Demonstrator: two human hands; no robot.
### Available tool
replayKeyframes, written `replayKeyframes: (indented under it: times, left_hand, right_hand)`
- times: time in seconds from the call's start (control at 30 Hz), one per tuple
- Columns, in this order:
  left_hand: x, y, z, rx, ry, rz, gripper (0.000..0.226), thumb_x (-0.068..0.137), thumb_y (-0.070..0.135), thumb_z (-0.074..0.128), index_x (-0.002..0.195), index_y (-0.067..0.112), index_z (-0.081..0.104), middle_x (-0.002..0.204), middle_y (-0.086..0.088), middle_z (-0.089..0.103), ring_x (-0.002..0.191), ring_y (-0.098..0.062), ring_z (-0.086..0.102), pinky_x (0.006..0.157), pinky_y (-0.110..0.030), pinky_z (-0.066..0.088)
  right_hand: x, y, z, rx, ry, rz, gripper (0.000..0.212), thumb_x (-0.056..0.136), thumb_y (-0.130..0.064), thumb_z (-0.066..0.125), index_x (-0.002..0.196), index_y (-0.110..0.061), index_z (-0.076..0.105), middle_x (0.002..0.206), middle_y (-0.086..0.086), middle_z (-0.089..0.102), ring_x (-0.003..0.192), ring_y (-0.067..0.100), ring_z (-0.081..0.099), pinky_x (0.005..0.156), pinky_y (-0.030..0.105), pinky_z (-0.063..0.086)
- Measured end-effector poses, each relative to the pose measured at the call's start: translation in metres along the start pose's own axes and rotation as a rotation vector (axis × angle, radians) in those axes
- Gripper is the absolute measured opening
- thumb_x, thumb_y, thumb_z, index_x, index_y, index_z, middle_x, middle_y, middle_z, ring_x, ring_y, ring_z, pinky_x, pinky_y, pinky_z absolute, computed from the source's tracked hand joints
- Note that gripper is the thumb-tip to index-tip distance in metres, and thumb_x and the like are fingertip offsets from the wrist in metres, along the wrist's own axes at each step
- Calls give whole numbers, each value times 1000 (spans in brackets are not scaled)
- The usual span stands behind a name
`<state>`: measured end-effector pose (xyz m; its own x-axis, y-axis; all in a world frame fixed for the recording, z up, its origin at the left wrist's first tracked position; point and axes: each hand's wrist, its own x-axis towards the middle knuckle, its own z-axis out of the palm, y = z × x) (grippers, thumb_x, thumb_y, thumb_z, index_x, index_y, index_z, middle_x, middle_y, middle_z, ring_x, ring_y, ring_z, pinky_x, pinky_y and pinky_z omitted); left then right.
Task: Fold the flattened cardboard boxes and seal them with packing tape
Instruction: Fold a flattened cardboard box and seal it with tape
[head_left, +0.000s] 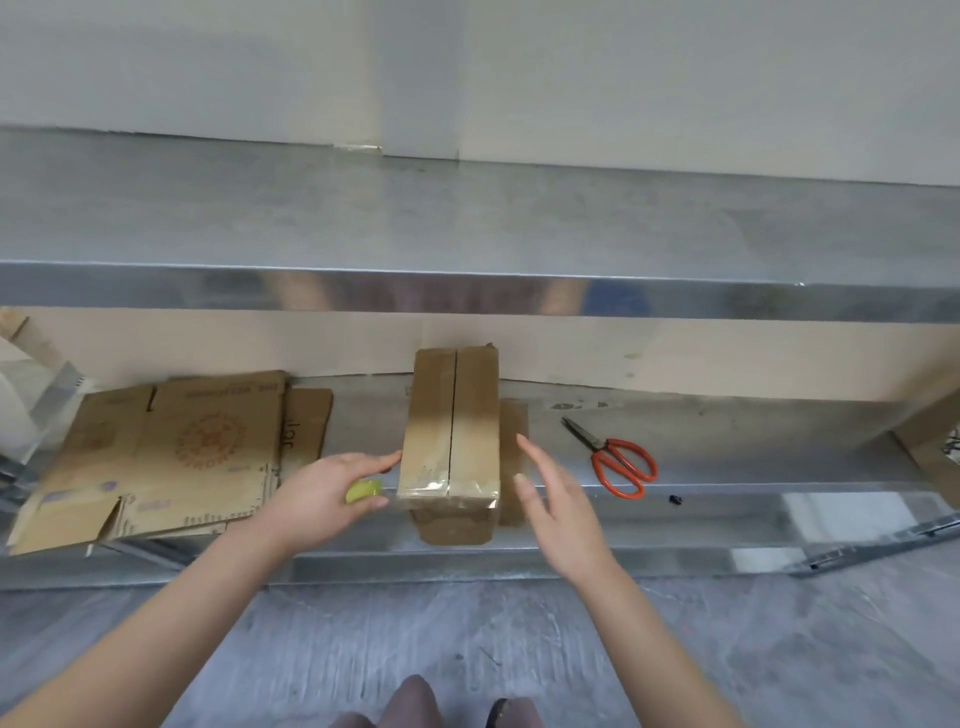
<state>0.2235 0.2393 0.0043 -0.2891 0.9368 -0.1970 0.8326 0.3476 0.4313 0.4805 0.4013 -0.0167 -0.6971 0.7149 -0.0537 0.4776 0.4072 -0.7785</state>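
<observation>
1. Knees (410, 706) show at the bottom edge of the head view, over a grey floor (779, 649). Both bare forearms reach forward from there to the lower shelf (727, 499).
2. The box (452, 431) stands folded on that shelf, near its front lip and about the middle of the view. Its long top seam (455, 410) runs away from the person. Clear tape (441, 488) wraps the near end. Whether tape covers the whole seam cannot be told.
3. The left hand (332, 493) pinches a small green piece (363, 491) against the thumb. What the piece is cannot be told. The fingertips reach the box's left wall.
4. The right hand (558, 499) is spread and holds nothing. It is just beside the box's right wall, and contact there is unclear.
5. A stack of flats (182, 457) lies to the left on the same shelf. Red-handled scissors (618, 462) lie to the right, apart from the box.
6. Handling, as a judgement:
   - The box looks empty, so it should be light and easy to slide.
   - Its walls are fairly stiff, but the top flaps would likely give under pressure near the seam.
   - The taped end looks slick.
   - The best hold is probably one palm on each long side wall, low down and close to the corners.
</observation>
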Motion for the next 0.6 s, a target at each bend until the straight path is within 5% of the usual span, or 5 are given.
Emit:
replayKeyframes:
  times: [0.2, 0.33, 0.43, 0.53, 0.6]
  left_hand:
    - [-3, 1, 2, 4, 19, -67, 51, 89, 46, 61, 136, 47, 41, 128, 24, 51, 123, -2, 47, 99, -20, 36]
    - [-2, 4, 3, -34, 42, -97, 27, 87, 40, 66, 111, 43, 56, 115, 25, 54, 111, -1, 53, 87, -16, 35]
    - [-3, 6, 4, -65, 44, -117, 16, 85, 37, 69, 88, 44, 55, 108, 23, 55, 103, 1, 53, 86, -19, 37]
    - [-4, 7, 6, -105, 64, -150, 15, 84, 36, 70, 86, 42, 56, 105, 23, 53, 101, 1, 52, 90, -24, 40]
    - [-4, 10, 6, -102, 68, -153, 13, 85, 35, 69, 89, 39, 58, 105, 22, 52, 100, 1, 52, 89, -23, 39]
  right_hand:
    - [20, 111, -50, -385, 249, 232, 49, 96, -43, 38, 138, -20, 50, 142, 3, 50, 136, 27, 40, 110, 46, 36]
    - [39, 143, -70, -555, 126, 408, 50, 97, -38, 48, 143, -20, 41, 145, 3, 44, 136, 24, 36, 105, 45, 38]
    - [47, 147, -72, -694, 71, 425, 46, 94, -47, 52, 134, -24, 49, 136, 2, 46, 127, 25, 40, 96, 42, 41]
    - [54, 152, -74, -802, 61, 342, 40, 89, -43, 63, 121, -19, 60, 126, 7, 53, 117, 29, 46, 87, 41, 44]
    - [59, 155, -74, -857, 31, 247, 34, 72, -28, 83, 97, -10, 69, 99, 13, 63, 94, 35, 57, 70, 41, 47]
